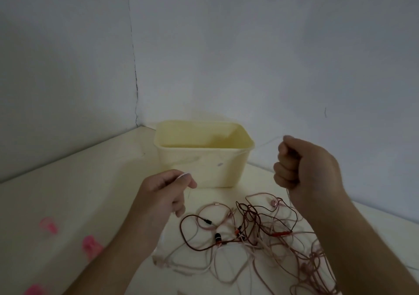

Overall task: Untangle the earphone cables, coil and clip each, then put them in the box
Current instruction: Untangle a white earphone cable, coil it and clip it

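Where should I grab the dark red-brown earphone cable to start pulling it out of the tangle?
Take the dark red-brown cable at its big open loop on the left edge of the tangle, coming from above and the left. There it lies alone on the table, beside the black plug; further right it crosses the pale pink cables.

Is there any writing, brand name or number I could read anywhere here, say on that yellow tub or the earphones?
None can be read.
Yellow plastic box: one small dark mark on its front wall, too small and blurred to tell if it is text.
Tangled earphone cables: no print visible.
Pink clips: blurred, no text visible.
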